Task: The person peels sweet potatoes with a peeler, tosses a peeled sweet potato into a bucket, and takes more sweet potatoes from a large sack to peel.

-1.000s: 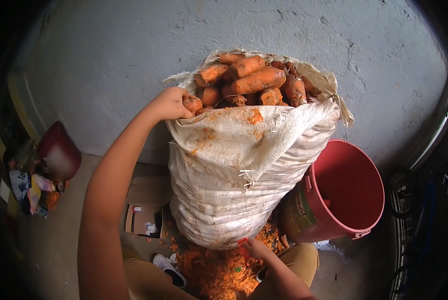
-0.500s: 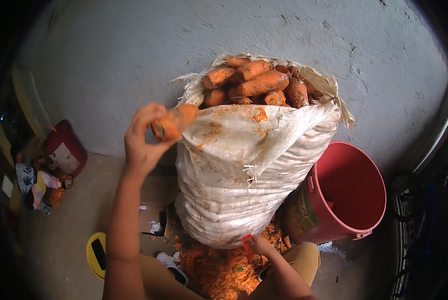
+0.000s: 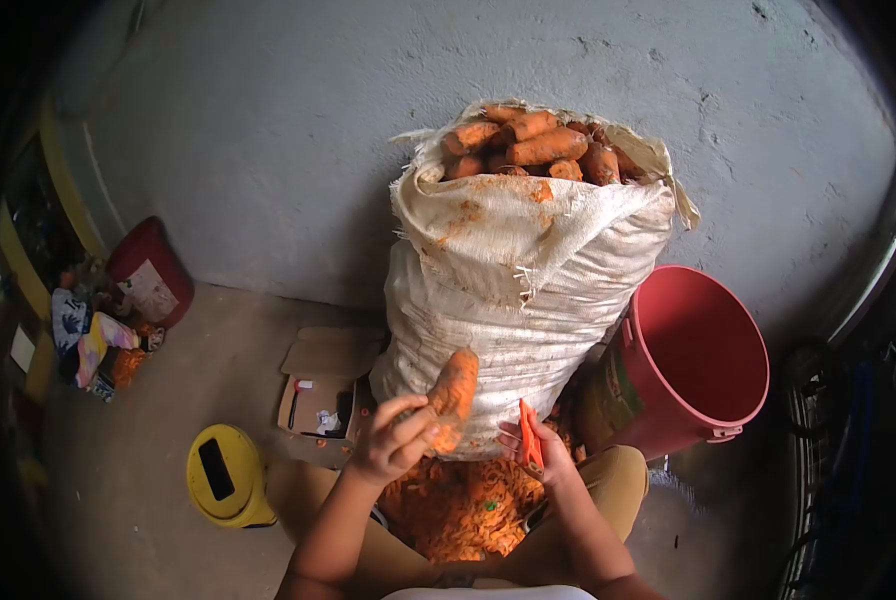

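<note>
My left hand [image 3: 396, 440] grips a carrot [image 3: 455, 385] by its lower end, with the thick end pointing up in front of the sack. In my right hand [image 3: 551, 455] is a red peeler [image 3: 530, 437], held upright to the right of the carrot. A white woven sack [image 3: 488, 300] stands against the wall, its open top full of stubby carrots [image 3: 548, 146]. Below both hands, a heap of orange peelings [image 3: 458, 510] lies on the floor between my legs.
A red bucket [image 3: 643, 350] leans beside the sack on the right. To the left are an open cardboard box [image 3: 333, 352], a yellow lidded container [image 3: 230, 505], and a dark red container [image 3: 158, 270] near some clutter. A grey wall [image 3: 288, 140] rises behind.
My left hand has brought the carrot down from beside the sack's mouth to above the peelings. My right hand has risen slightly with the peeler, and the view has shifted.
</note>
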